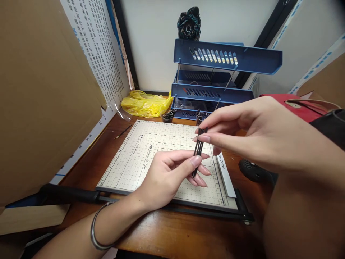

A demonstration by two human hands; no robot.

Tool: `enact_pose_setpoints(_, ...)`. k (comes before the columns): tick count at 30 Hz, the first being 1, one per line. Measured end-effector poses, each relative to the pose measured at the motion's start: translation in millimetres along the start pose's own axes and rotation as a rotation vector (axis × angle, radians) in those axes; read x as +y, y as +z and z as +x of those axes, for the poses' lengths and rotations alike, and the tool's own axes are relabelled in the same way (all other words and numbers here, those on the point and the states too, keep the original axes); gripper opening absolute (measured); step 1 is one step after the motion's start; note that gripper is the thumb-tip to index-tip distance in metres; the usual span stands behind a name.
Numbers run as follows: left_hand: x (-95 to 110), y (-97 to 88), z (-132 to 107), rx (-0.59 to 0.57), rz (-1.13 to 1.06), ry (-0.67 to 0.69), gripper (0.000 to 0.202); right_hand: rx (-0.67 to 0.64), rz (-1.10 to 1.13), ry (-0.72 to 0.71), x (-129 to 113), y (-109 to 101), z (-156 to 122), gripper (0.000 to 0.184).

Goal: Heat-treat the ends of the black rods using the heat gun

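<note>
Bundle of slim black pieces (198, 149), slightly tilted, is held above a gridded paper cutter (126, 169) on a desk (151, 230), its lower part pinched by the left hand (171, 176), its top by the right hand (250, 133). Gathering appears done; whether the ends are even is unclear. More dark pieces remain in one cup (165, 119) and a second cup (202, 117) behind.

Your light's mod. bright, prob. from above, w/ soft glare on the wooden tabletop (153, 230). Cardboard panel (40, 90) at L is dimmer; bottom R's shadowy. Wide-angle stretch nr edges. Your black strips (198, 148) look fairly sharp.
</note>
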State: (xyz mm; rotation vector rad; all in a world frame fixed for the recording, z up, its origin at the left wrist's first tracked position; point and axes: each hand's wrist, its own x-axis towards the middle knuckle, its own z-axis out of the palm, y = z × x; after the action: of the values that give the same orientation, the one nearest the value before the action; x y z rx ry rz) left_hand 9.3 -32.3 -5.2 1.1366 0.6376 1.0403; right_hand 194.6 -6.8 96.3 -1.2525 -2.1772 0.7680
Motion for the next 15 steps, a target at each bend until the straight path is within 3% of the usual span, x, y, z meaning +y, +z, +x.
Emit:
enact_pose_setpoints(8,-3.2,-2.5,-0.2,0.031,0.062,0.026,0.024,-0.046,-0.002,0.022,4.4,-2.7,0.4,0.021)
enact_pose_setpoints(15,-2.8,-3.0,1.0,0.024,0.085,0.033,0.024,-0.063,-0.035,0.009,3.9,-4.0,0.6,0.014)
